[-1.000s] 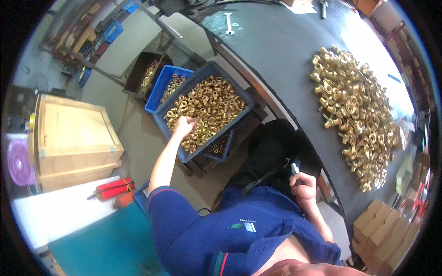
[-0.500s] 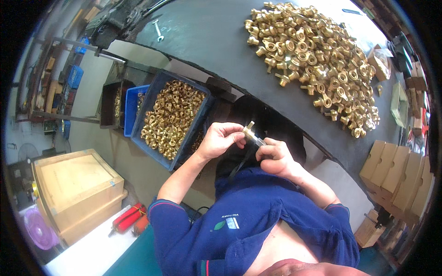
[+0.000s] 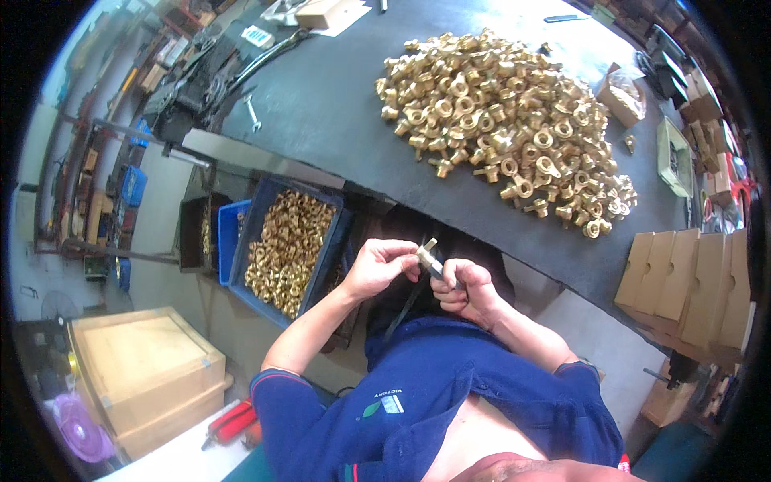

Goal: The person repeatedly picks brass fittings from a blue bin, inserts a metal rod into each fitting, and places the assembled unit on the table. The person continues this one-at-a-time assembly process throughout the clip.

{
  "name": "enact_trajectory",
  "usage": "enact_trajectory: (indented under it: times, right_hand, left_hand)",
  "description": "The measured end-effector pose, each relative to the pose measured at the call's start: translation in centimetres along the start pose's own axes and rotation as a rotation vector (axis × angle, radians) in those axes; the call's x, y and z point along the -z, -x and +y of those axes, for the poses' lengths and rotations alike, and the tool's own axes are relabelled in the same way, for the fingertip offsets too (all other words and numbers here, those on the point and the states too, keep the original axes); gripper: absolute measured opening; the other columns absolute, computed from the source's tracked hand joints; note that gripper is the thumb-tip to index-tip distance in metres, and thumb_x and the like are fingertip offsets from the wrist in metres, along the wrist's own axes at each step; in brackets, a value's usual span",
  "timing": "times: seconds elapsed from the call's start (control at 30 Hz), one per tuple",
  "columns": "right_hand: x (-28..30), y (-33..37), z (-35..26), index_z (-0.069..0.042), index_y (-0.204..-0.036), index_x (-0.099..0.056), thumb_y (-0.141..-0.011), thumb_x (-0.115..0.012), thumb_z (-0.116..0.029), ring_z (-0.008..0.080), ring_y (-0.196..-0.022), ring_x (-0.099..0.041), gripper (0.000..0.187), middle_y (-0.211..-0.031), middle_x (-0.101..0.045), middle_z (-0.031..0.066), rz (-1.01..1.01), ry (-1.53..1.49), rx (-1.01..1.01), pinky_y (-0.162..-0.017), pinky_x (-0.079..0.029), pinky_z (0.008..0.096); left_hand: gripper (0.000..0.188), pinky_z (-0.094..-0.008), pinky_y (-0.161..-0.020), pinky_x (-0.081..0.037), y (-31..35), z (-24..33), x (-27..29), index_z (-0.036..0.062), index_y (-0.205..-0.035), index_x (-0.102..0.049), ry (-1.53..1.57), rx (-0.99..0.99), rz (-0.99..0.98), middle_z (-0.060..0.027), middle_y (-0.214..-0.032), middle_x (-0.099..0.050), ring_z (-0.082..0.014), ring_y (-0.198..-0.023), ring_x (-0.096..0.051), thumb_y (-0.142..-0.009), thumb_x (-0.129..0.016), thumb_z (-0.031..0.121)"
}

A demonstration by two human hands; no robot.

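Dark workbench spreads beyond me, a pile of brass fittings heaped on it, presumably for easy reach. Off its near edge, my left hand pinches one brass piece while my right hand grips a grey cylindrical tool against it, seemingly steadying both.
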State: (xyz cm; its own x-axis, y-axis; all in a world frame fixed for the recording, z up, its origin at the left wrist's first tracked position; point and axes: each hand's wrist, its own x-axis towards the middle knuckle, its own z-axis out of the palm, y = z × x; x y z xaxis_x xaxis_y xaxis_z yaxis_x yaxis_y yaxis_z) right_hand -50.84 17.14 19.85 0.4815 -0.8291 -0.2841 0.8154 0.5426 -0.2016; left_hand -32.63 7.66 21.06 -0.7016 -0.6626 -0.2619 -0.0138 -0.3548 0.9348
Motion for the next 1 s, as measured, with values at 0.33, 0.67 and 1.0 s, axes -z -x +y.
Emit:
enact_trajectory:
  times: [0.33, 0.67, 1.0]
  right_hand:
    - [3.6, 4.1, -2.6, -0.001, -0.06, -0.054, -0.057, -0.049, -0.001, 0.0115, -0.053, -0.043, 0.006, -0.061, -0.051, 0.0031, 0.204, 1.125, 0.869, -0.049, -0.032, 0.0238]
    - [3.0, 6.2, -1.9, 0.001, -0.062, -0.056, -0.056, -0.05, -0.004, 0.0108, -0.057, -0.046, 0.01, -0.063, -0.053, 0.0036, 0.332, 0.902, 0.73, -0.052, -0.035, 0.0222]
    - [3.3, 5.7, -0.9, 0.003, -0.064, -0.05, -0.06, -0.04, 0.001, 0.0066, -0.043, -0.034, 0.011, -0.063, -0.044, 0.007, 0.394, 0.682, 0.634, -0.037, -0.025, 0.0167]
  left_hand:
    - [0.013, -0.0228, -0.053, -0.046, -10.2, 8.1, -1.7, -0.0041, -0.085, -0.063, -0.255, -0.378, 0.074, -0.0046, -0.067, -0.061, -0.0101, -0.055, -0.055, -0.085, -0.051, 0.002]
    - [0.015, -0.0383, -0.053, -0.046, -35.5, 15.7, -2.3, 0.011, -0.077, -0.068, -1.104, -1.072, 0.506, -0.0133, -0.069, -0.063, -0.0294, -0.062, -0.06, -0.069, -0.057, 0.018]
    - [0.019, -0.0443, -0.084, -0.041, -22.2, 12.8, 2.1, 0.0146, -0.093, -0.066, -1.277, -1.034, 0.47, -0.0079, -0.065, -0.061, -0.0256, -0.066, -0.06, -0.075, -0.061, 0.02]
